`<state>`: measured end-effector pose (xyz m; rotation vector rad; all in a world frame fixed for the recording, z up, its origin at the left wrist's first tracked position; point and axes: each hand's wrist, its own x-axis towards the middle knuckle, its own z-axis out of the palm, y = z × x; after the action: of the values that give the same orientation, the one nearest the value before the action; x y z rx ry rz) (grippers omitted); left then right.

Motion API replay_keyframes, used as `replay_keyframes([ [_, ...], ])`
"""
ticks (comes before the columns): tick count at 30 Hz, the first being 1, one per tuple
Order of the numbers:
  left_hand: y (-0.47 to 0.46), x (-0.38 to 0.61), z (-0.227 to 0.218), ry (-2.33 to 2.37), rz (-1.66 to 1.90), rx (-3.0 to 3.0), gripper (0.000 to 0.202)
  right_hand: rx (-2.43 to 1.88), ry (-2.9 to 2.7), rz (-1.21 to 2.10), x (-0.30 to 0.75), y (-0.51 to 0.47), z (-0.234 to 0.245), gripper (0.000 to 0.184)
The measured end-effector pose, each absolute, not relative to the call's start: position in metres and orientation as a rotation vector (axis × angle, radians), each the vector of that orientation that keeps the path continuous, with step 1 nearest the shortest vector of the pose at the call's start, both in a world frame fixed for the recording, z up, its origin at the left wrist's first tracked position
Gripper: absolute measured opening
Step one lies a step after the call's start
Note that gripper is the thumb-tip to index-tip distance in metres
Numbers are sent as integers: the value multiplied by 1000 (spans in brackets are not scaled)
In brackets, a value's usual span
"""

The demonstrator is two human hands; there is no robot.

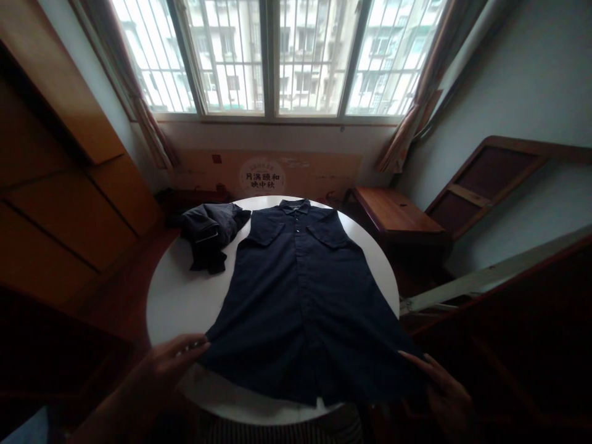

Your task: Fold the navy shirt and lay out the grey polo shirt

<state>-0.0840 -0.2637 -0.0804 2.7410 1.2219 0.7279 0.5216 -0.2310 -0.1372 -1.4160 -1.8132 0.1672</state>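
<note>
A dark navy sleeveless button shirt point(300, 296) lies spread flat, front up, on a round white table point(180, 296), collar toward the window. My left hand point(169, 364) touches the shirt's lower left hem corner, fingers extended. My right hand point(439, 388) rests on the lower right hem corner, which hangs past the table's edge. Whether either hand pinches the cloth is unclear in the dim light.
A crumpled dark garment point(210, 231) sits on the table's far left. A wooden side table point(398, 213) stands at the right, wooden cabinets point(69, 203) at the left, a framed wooden panel point(490, 179) leans on the right wall, and a barred window point(277, 55) is ahead.
</note>
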Motion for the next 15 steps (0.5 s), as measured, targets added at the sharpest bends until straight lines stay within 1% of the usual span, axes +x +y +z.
replay_keyframes([
  [2,-263,-92,-85,1234,736,2687,49,-1447,-1832,118,532,-233,-129,36],
  [5,-262,-94,-82,1212,698,2655,46,-1411,-1946,129,543,-234,-113,33],
  [9,-261,-87,-63,1146,686,2680,45,-1273,-2118,122,550,-230,-90,29],
  [13,-260,-84,-42,1086,748,2638,46,-1163,-2175,9,547,-225,-67,27],
  [15,-264,-85,-34,1125,790,2595,39,-1159,-2152,-16,545,-227,-60,33],
])
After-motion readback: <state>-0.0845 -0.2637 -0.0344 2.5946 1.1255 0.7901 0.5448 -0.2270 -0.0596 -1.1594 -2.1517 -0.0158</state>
